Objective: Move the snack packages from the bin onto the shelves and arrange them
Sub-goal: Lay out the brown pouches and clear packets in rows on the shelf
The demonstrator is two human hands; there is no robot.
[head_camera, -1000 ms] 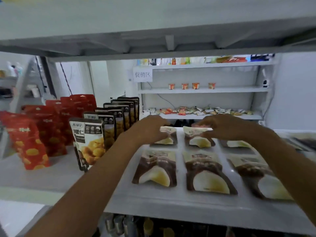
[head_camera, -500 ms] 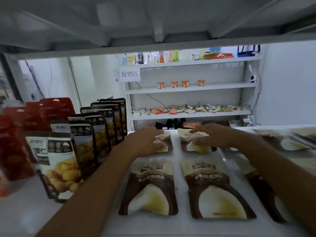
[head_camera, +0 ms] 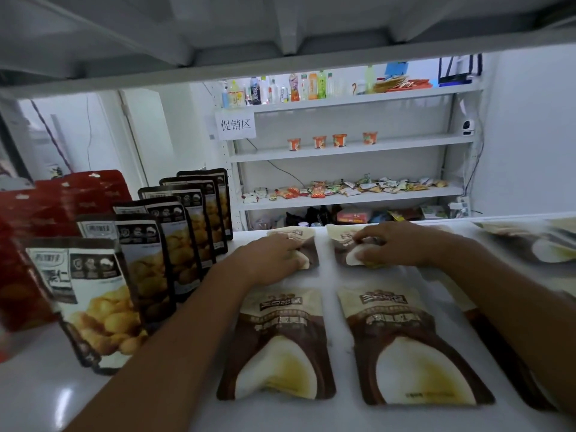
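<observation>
Brown-and-cream snack pouches lie flat in rows on the white shelf (head_camera: 339, 413). My left hand (head_camera: 268, 260) holds the back-left pouch (head_camera: 307, 244), its fingers curled over the pouch's left side. On the back-right pouch (head_camera: 344, 241), my right hand (head_camera: 399, 244) pinches the cream part between fingers and thumb. Two more pouches of the same kind lie in front, one on the left (head_camera: 280, 344) and one on the right (head_camera: 405, 347). My right forearm partly covers another pouch at the right.
A row of upright black-and-white nut pouches (head_camera: 156, 251) stands left of my left arm, with red pouches (head_camera: 56, 207) beyond them. More flat pouches (head_camera: 545, 244) lie at the far right. The upper shelf's underside (head_camera: 280, 32) hangs low overhead. A stocked rack (head_camera: 349, 194) stands behind.
Both hands have lowered the two back pouches from a raised tilt down onto the shelf. My head has moved closer and lower, so the shelf fills more of the view.
</observation>
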